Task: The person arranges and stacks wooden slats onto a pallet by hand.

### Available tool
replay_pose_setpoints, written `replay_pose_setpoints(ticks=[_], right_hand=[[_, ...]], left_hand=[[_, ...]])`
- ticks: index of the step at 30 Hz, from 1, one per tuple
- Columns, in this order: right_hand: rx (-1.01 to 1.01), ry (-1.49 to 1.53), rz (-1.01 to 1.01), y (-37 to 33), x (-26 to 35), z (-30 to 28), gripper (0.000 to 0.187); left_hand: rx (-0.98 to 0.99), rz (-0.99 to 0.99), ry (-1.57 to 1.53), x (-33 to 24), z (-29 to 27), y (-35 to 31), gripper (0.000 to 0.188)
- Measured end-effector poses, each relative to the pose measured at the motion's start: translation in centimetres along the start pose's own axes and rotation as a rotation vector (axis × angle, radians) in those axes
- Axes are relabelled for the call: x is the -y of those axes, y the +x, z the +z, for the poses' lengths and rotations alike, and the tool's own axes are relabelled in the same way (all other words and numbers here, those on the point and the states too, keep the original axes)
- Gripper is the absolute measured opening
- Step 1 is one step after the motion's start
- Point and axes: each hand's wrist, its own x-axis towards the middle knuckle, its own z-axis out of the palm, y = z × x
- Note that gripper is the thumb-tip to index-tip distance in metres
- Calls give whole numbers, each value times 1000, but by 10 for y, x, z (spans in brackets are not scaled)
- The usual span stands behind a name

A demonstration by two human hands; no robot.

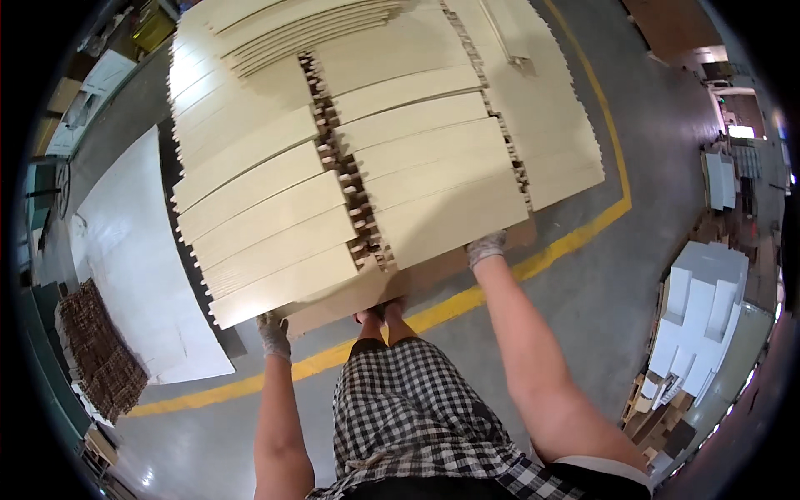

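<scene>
Three columns of long, flat cream boards lie side by side in low stacks over the grey floor (pixel 667 158): a left column (pixel 267 233), a middle column (pixel 450 200) and a right column (pixel 550 133). Each board's long axis runs from left to right, its right end pointing a little farther from the person than its left; the columns themselves stretch away from the person. The board ends make toothed edges, with a dark, stepped gap between the left and middle columns.

The gloved left hand (pixel 274 335) is at the near edge of the left column, its fingers bent; whether they grasp a board or only touch it, I cannot tell. The gloved right hand (pixel 486 247) is at the near edge of the middle column, toward its right corner. Its fingertips are partly hidden, so their hold cannot be told either. A brown sheet (pixel 433 273) shows along that near edge, between the hands.

Thin strips (pixel 312 37) lie on top toward the far edge, their long axis also left to right. A yellow line (pixel 600 218) bends round the near right corner of the columns. Left of them lies a large white sheet (pixel 133 250), a brown stack (pixel 100 350) at its near left corner
</scene>
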Motion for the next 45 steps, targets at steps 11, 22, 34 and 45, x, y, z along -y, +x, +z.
replay_pose_setpoints(ticks=[11,22,34,45], right_hand=[[-276,2664,1250,14,-166,67,70],[-349,2632,897,62,-155,4,57],[386,2400,578,-162,-49,53,28],[-541,881,-595,-151,60,-218,71]], left_hand=[[-93,2,71,0,-3,-18,49],[-57,-44,235,17,-10,-47,62],[-103,178,-192,-56,-34,-91,67],[68,1195,1014,-165,7,-115,92]])
